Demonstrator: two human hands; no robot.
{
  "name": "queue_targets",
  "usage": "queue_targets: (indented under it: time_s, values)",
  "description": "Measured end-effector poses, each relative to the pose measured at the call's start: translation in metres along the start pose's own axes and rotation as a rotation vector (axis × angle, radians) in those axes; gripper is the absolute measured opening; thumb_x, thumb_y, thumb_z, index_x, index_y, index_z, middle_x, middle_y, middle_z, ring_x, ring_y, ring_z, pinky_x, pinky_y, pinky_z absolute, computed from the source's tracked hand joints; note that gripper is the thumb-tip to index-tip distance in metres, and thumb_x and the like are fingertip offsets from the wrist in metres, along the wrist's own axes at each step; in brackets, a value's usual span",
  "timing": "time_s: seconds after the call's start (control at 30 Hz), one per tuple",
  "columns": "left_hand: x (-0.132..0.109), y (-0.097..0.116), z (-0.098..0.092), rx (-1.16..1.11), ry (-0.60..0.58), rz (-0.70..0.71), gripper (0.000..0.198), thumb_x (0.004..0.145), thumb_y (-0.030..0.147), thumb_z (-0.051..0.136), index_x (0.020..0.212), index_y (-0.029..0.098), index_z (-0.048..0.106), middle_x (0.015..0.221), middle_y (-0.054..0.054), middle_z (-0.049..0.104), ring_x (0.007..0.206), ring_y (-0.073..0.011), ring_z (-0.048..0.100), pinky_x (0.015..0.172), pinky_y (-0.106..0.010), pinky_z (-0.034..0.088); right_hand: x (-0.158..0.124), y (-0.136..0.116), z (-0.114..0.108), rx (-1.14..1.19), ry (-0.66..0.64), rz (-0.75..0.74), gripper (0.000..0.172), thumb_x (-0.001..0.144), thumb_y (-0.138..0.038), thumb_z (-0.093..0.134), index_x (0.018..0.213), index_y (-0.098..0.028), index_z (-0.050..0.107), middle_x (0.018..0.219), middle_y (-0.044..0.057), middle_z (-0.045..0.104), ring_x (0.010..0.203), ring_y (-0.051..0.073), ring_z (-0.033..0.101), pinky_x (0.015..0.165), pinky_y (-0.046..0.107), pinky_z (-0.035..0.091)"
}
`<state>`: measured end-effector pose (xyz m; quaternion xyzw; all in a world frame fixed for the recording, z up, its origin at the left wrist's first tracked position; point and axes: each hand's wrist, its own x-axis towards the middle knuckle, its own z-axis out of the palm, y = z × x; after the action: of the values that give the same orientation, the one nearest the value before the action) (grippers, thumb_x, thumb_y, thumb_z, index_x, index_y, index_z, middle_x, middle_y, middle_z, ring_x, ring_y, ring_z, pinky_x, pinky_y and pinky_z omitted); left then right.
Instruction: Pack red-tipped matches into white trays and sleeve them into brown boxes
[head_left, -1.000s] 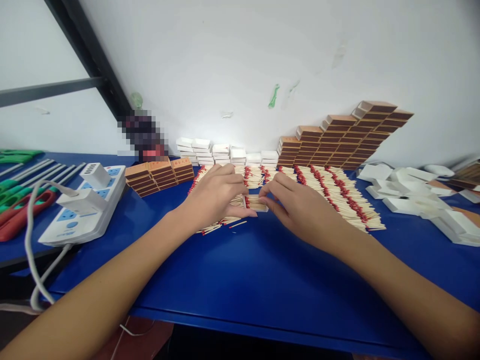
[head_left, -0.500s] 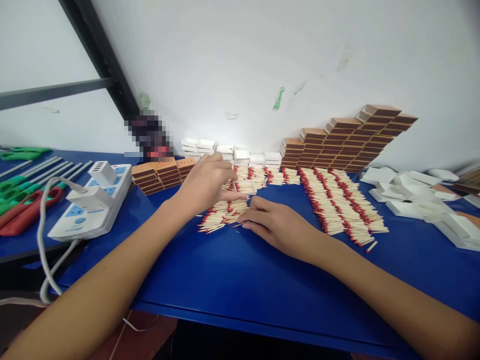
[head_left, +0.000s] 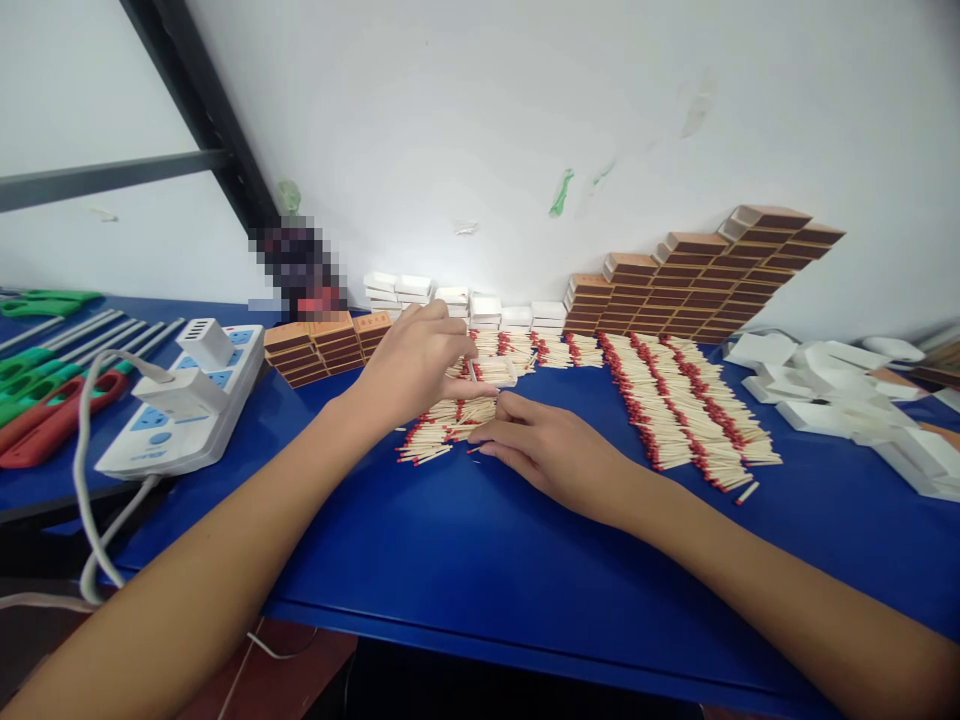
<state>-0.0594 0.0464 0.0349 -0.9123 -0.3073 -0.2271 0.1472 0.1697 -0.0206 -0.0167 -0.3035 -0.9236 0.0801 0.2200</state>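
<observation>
Where the blue table [head_left: 465, 560] runs along the wall, notes go from frame left to frame right. Far left: a white power strip [head_left: 176, 420], plugs in it, well apart from the hands. Next, a low stack of brown boxes [head_left: 322, 345] near the wall. Left hand [head_left: 416, 375] sits just left of frame centre, palm down, thumb and fingers closed on the near-left end of a small white tray [head_left: 496, 372]. The tray is held just off the table, matches lying in it, its long axis roughly across the frame. Directly below it, toward the viewer, lies the loose pile of matches [head_left: 442, 428], sticks running roughly left to right, red heads mostly at the left end. Right hand [head_left: 551, 450] lies just right of that pile, palm down on the table. Its fingers [head_left: 491, 442] are stretched flat and side by side, tips touching the pile's near-right edge, not clamped on anything visible. The pile therefore lies left of the right fingertips and under the left hand. The right hand is the nearer free one. Further right: long ordered rows of matches [head_left: 690, 410]. Behind them, a stepped stack of brown sleeves [head_left: 705, 285] against the wall. Far right: scattered empty white trays [head_left: 847, 405].
</observation>
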Motion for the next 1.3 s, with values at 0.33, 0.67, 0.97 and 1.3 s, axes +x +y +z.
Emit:
queue_targets:
  time_s: [0.33,0.67,0.97,1.3]
  values:
    - [0.0,-0.001,0.0,0.001,-0.013,-0.011,0.045,0.094,0.061,0.072,0.087,0.017,0.079,0.076,-0.006,0.069,0.081,-0.0224,0.049,0.076,-0.038,0.036,0.002,-0.002,-0.002,0.011,-0.023,0.028,0.021,0.11,-0.025,0.051,0.109,-0.02,0.072,0.1,0.006,0.064,0.084,0.018,0.064,0.075,0.031,0.05]
    - [0.0,0.0,0.0,-0.017,-0.033,-0.019,0.044,0.092,0.059,0.075,0.088,0.016,0.079,0.075,-0.006,0.069,0.079,-0.0219,0.048,0.074,-0.036,0.035,0.004,-0.008,-0.009,-0.011,-0.1,0.132,0.012,0.108,-0.023,0.057,0.099,-0.019,0.064,0.105,0.006,0.065,0.081,0.018,0.065,0.072,0.031,0.049]
    - [0.0,0.016,0.005,-0.057,-0.06,0.051,0.049,0.087,0.065,0.075,0.091,0.017,0.079,0.075,-0.005,0.067,0.08,-0.0217,0.048,0.073,-0.036,0.033,-0.002,0.005,-0.039,-0.126,0.251,0.211,0.011,0.108,-0.026,0.053,0.103,-0.02,0.061,0.102,0.008,0.063,0.081,0.02,0.06,0.069,0.032,0.045]
    - [-0.001,0.028,0.006,-0.103,-0.019,0.125,0.052,0.088,0.068,0.07,0.092,0.017,0.077,0.077,-0.004,0.066,0.081,-0.0211,0.047,0.073,-0.035,0.032,-0.002,0.008,-0.034,-0.207,0.182,0.231,0.011,0.108,-0.024,0.053,0.101,-0.021,0.061,0.104,0.008,0.064,0.081,0.02,0.06,0.071,0.034,0.045]
